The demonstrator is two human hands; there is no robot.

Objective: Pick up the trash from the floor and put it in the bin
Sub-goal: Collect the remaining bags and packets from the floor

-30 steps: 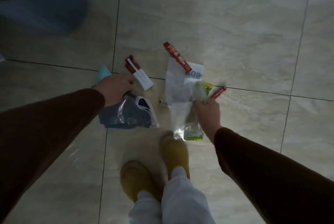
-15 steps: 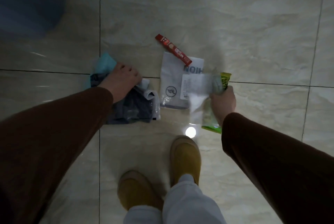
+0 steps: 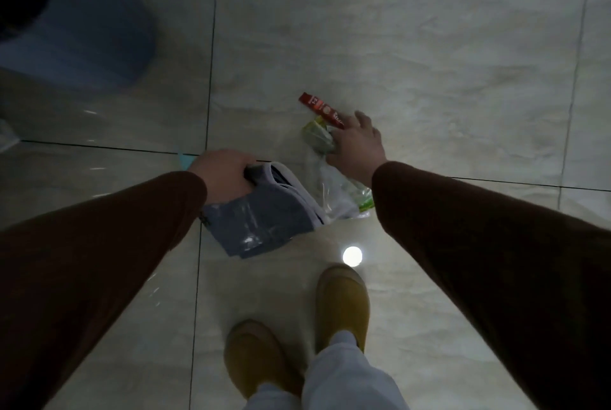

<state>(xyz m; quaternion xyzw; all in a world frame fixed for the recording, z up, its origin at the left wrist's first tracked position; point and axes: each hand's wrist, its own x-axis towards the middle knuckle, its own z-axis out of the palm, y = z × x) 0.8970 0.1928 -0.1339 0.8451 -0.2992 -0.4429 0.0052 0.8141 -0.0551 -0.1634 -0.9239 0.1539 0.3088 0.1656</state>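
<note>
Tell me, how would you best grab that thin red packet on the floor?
Pinch the red packet across its narrow width near its free upper-left end, coming from above. It is a flat, slim strip lying on the tile, and the right hand, already bunching plastic wrappers, crowds its other end.

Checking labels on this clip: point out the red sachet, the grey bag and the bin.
red sachet (image 3: 320, 109): head view, middle of the strip.
grey bag (image 3: 261, 217): head view, flat centre panel.
bin (image 3: 99, 22): head view, blue outer wall.
</note>
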